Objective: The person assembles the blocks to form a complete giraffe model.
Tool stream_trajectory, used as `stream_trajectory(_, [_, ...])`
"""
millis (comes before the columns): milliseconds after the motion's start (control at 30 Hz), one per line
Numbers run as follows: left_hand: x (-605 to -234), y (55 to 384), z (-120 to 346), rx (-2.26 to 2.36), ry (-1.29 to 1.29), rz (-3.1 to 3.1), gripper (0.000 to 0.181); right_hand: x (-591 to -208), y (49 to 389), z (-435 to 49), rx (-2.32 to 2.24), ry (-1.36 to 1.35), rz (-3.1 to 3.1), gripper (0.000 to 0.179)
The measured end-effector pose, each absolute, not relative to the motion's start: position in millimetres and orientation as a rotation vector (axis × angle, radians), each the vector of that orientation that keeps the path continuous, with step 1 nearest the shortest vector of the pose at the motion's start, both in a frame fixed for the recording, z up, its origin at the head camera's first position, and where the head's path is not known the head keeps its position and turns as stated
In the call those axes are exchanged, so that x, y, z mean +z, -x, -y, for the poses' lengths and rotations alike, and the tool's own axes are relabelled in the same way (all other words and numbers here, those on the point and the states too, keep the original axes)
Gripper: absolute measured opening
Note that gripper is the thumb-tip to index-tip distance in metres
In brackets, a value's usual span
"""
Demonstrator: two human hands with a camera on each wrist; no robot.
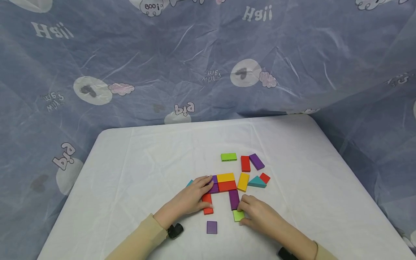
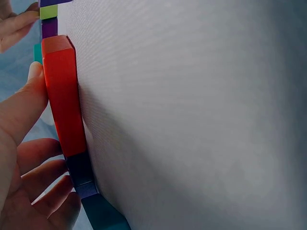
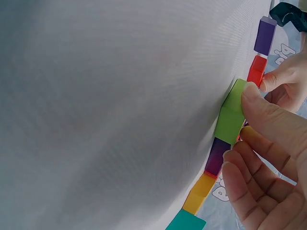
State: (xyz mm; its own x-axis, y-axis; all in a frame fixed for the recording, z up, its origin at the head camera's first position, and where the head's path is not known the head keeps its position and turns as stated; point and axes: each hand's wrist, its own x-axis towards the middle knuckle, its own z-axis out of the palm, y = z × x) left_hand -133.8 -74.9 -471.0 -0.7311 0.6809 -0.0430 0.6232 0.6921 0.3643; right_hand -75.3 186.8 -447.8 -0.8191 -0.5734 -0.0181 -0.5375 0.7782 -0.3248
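My left hand (image 1: 192,195) lies over the left part of a flat block figure, its fingertips on the purple blocks (image 1: 214,189) and its thumb touching an upright red block (image 1: 207,207). In the left wrist view, that thumb rests against the side of the red block (image 2: 63,96). My right hand (image 1: 259,213) pinches a lime green block (image 1: 238,216) between thumb and fingers, just below a standing purple block (image 1: 234,199). The right wrist view shows the thumb on the green block (image 3: 231,112). A yellow block (image 1: 225,177) and a red block (image 1: 226,186) form the figure's middle.
A purple square (image 1: 212,228) lies nearest me. Right of the figure are a yellow block (image 1: 243,182), a teal triangle (image 1: 257,182) and a red square (image 1: 265,178). Behind lie a green block (image 1: 229,157), a red block (image 1: 245,164) and a purple block (image 1: 256,161) on the white table (image 1: 156,151).
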Motion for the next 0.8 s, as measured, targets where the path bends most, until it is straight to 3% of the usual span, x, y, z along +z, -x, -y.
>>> stream_trajectory(367, [-471.2, 134.4, 75.3, 0.503, -1.069, -2.733, 0.078, -449.3, 77.1, -186.3, -0.524, 0.906, -2.84, 0.029])
stream_trajectory(800, [-471.6, 134.1, 75.6, 0.513, -1.071, -2.725, 0.078, -453.9, 76.7, -188.7, -0.619, 0.892, -2.86, 0.04])
